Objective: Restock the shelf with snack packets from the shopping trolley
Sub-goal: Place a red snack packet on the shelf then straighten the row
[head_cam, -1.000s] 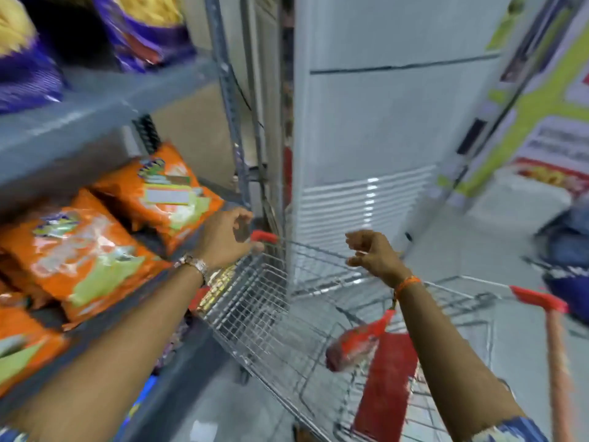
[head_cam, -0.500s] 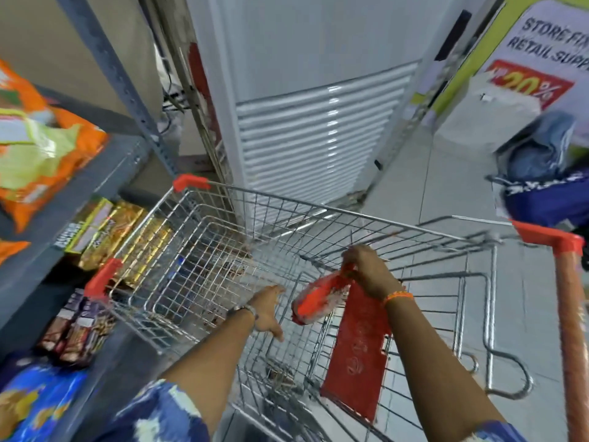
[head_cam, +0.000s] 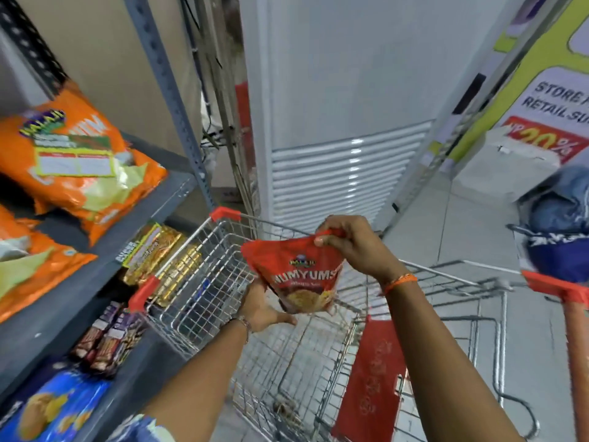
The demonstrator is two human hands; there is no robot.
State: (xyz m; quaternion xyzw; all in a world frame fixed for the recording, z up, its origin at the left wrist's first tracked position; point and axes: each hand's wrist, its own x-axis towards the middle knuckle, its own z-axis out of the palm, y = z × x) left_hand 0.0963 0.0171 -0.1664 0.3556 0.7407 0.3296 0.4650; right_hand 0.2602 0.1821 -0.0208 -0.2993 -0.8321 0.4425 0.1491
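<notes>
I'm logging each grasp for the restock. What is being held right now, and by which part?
A red snack packet, held above the trolley: the right hand pinches its top edge, the left hand supports its lower left side from underneath.

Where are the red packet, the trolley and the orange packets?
red packet (head_cam: 299,275): head view, on its printed front.
trolley (head_cam: 197,282): head view, on its wire front wall.
orange packets (head_cam: 79,161): head view, on the face of the upper one on the shelf.

Trolley (head_cam: 204,301) right of shelf (head_cam: 105,266); packet (head_cam: 296,275) above trolley, between both hands.
</notes>
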